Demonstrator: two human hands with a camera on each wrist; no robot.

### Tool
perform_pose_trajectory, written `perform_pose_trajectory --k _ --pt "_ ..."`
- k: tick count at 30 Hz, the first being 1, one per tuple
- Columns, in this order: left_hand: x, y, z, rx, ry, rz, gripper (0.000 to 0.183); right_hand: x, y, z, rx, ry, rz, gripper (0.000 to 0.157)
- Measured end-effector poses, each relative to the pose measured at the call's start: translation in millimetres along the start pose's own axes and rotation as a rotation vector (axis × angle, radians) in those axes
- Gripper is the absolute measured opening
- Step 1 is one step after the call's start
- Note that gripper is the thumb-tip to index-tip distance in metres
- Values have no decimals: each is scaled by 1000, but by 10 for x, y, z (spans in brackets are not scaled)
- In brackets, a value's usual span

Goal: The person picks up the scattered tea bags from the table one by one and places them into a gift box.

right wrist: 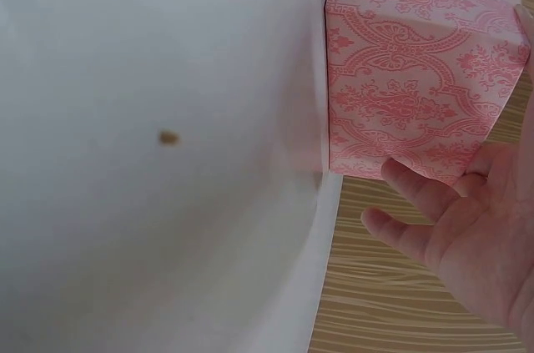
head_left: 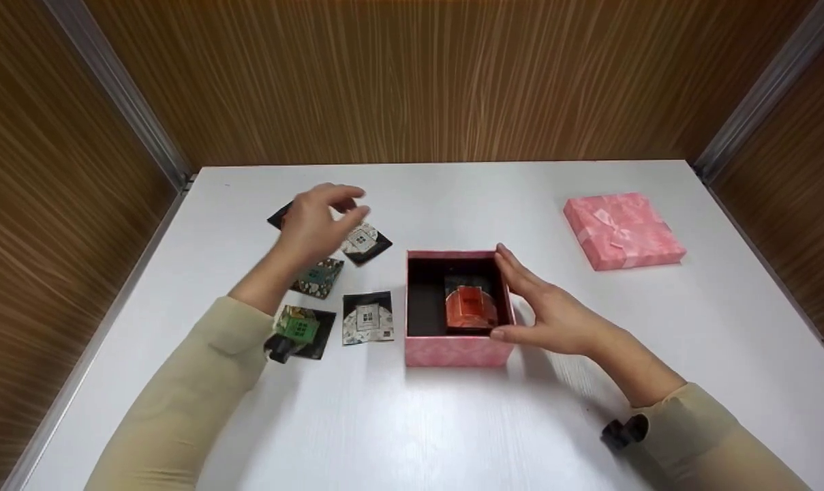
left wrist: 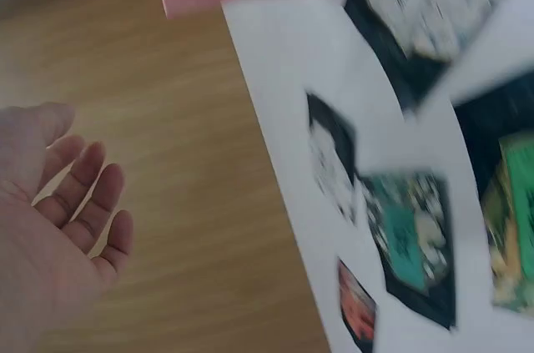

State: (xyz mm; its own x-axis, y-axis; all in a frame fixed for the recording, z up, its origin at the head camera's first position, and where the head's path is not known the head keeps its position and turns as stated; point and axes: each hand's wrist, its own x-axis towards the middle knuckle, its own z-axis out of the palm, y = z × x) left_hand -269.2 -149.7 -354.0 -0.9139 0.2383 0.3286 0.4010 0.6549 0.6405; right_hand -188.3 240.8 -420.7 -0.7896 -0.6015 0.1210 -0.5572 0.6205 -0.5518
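Observation:
My left hand (head_left: pixel 319 221) is raised over the packets on the left, thumb and index finger apart with nothing between them. It partly hides a dark packet behind it and overlaps a black-and-white packet (head_left: pixel 362 240). Below lie a teal packet (head_left: pixel 320 278), a green one (head_left: pixel 301 330) and a white one (head_left: pixel 369 318). An open pink gift box (head_left: pixel 456 351), black inside, holds a red-orange packet (head_left: pixel 471 307) on its right side. With the thumb at the near right corner and fingers at the far one, my right hand (head_left: pixel 555 317) grips this box.
The pink box lid (head_left: pixel 623 232), with a ribbon bow, lies at the back right of the white table (head_left: pixel 466 211). Wood-grain panels (head_left: pixel 412 82) stand behind the table and on both sides. Each wrist bears a small black camera.

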Motion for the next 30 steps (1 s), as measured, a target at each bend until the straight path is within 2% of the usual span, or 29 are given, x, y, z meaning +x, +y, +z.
perform_pose_trajectory --k 4,10,15,22,27,30 --pt "52 -301 -116 -18 42 -60 38 1 12 -3 10 1 8 111" --pt "59 -789 -257 -74 96 -220 46 -7 5 -3 10 4 12 110" --pt "51 -1099 -309 -101 115 -299 54 1 -10 -5 9 0 9 111" --pt "6 -1412 -237 -97 99 -377 61 -7 -14 0 11 0 13 112" --pt "-26 -1556 -172 -144 59 -420 67 3 -19 -10 6 -4 23 112" --pt "-25 -1615 -147 -161 24 -418 70 6 -20 -15 3 -5 21 112"
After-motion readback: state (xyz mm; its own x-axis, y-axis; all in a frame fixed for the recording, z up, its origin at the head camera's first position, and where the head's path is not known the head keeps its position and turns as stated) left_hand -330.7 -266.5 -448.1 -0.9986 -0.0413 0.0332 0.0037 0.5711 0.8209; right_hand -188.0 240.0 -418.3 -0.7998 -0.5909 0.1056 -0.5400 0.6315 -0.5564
